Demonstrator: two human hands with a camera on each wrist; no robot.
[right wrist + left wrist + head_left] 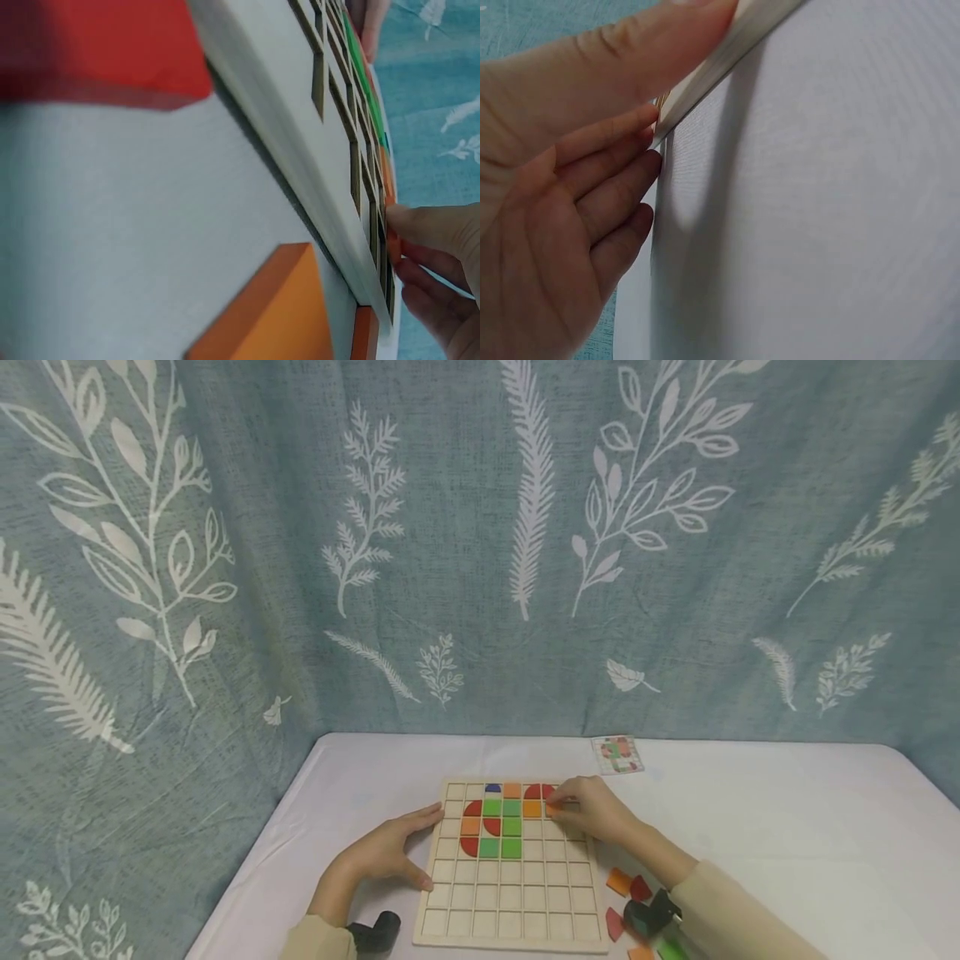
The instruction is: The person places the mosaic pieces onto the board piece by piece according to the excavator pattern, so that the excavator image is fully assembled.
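A wooden grid board [510,897] lies flat on the table, its upper cells partly filled with red, green, orange and blue pieces. My left hand [386,852] rests at the board's left edge, with fingers extended and thumb touching the rim. In the left wrist view, the fingertips [646,166] meet the side of the board. Over the upper right cells, my right hand [596,810] pinches an orange tile [394,246] between thumb and fingers, at a cell beside another orange square [532,809]. The fingers partly cover that tile in the head view.
Loose pieces lie right of the board, among them an orange piece [618,882], red pieces [640,887] and a green piece [672,950], partly hidden by the right wrist camera [651,917]. A small pattern card [618,755] lies behind the board. A leaf-print curtain [480,568] hangs behind the table.
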